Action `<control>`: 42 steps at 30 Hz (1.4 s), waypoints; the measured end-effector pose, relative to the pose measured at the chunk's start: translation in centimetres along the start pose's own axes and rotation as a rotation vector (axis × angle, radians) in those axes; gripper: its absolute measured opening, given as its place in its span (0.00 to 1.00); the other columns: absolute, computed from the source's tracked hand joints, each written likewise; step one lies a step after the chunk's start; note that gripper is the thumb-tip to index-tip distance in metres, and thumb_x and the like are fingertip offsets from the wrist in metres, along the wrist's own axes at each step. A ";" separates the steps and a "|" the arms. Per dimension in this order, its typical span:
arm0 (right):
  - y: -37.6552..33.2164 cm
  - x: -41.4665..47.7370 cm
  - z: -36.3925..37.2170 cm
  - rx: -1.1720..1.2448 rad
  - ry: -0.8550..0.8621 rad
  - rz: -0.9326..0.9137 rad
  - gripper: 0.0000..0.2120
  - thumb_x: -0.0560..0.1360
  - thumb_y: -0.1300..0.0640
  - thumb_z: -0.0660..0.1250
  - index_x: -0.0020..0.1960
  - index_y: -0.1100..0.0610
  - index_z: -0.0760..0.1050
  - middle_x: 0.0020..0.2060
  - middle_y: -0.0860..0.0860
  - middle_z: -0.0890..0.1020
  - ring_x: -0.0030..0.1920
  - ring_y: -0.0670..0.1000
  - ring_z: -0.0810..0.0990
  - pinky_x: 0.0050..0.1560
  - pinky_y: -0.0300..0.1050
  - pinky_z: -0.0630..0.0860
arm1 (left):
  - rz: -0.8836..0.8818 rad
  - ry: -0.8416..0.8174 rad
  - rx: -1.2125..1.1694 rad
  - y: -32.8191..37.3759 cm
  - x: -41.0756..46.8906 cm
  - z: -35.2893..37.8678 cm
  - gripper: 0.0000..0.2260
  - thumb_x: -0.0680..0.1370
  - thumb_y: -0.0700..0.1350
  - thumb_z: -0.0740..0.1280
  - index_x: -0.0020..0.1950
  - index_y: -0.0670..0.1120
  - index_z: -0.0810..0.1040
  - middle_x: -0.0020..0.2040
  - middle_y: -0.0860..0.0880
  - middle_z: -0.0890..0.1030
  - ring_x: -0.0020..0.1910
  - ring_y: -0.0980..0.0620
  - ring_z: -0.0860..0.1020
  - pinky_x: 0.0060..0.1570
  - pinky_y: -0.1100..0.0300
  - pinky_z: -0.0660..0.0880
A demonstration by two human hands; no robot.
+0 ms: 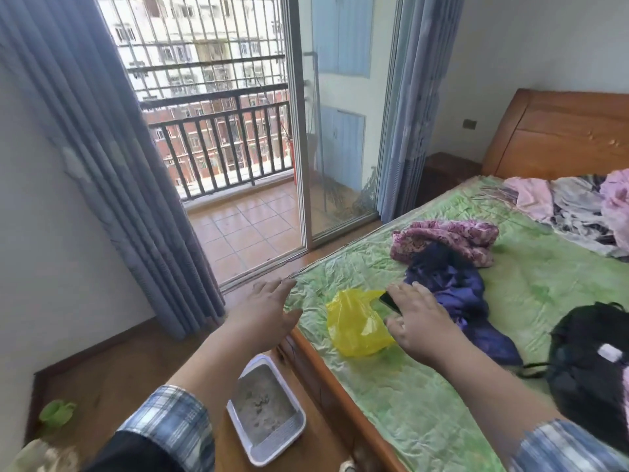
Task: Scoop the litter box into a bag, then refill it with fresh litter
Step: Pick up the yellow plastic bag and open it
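On the bed (408, 403), the thin yellow bag (354, 321) is lying crumpled, looking light and slippery; pinching its edge seems best. The left hand (265, 311) is hovering open; I cannot tell about the right hand (422, 325). The litter box (275, 449) is sitting on the floor (119, 369).

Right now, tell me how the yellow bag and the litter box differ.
The yellow bag lies on the green bed cover; the litter box sits on the wooden floor beside it. The bag is soft, crumpled plastic; the box is a rigid white tray. The box holds grey litter with dark clumps; the bag looks flat and empty. Both lie near the bed's edge.
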State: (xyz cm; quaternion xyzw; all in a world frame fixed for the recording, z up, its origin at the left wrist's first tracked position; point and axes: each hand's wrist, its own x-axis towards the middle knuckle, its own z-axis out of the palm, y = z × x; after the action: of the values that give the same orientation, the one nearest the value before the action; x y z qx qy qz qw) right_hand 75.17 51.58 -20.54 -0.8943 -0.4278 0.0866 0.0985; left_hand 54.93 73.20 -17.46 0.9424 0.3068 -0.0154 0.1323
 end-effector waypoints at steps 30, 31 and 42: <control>13.3 28.9 37.8 0.949 -0.241 1.516 0.26 0.75 0.53 0.71 0.68 0.60 0.66 0.59 0.57 0.74 0.50 0.58 0.76 0.52 0.58 0.81 | -0.453 -0.513 -0.463 -5.8 44.8 38.0 0.33 0.79 0.48 0.67 0.79 0.53 0.53 0.76 0.44 0.64 0.55 0.43 0.80 0.34 0.58 0.76; 13.5 28.9 38.8 1.039 -0.221 1.594 0.29 0.76 0.53 0.71 0.72 0.60 0.63 0.62 0.57 0.72 0.52 0.58 0.75 0.50 0.57 0.81 | -0.500 -0.497 -0.499 -5.9 45.4 38.8 0.33 0.79 0.49 0.67 0.79 0.54 0.53 0.76 0.45 0.64 0.54 0.43 0.80 0.34 0.57 0.77; 13.8 29.0 39.8 1.292 -0.152 1.431 0.07 0.72 0.55 0.69 0.50 0.51 0.78 0.52 0.52 0.85 0.52 0.57 0.83 0.59 0.61 0.79 | -0.562 -0.413 -0.718 -6.1 44.4 37.5 0.12 0.80 0.46 0.66 0.63 0.48 0.75 0.59 0.49 0.77 0.38 0.55 0.77 0.40 0.56 0.79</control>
State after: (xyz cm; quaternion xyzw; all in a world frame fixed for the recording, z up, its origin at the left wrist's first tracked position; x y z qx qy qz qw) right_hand 93.86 69.85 -64.44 -0.7086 0.3432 0.4024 0.4671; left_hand 89.40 93.72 -59.96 0.6954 0.5024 -0.1301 0.4971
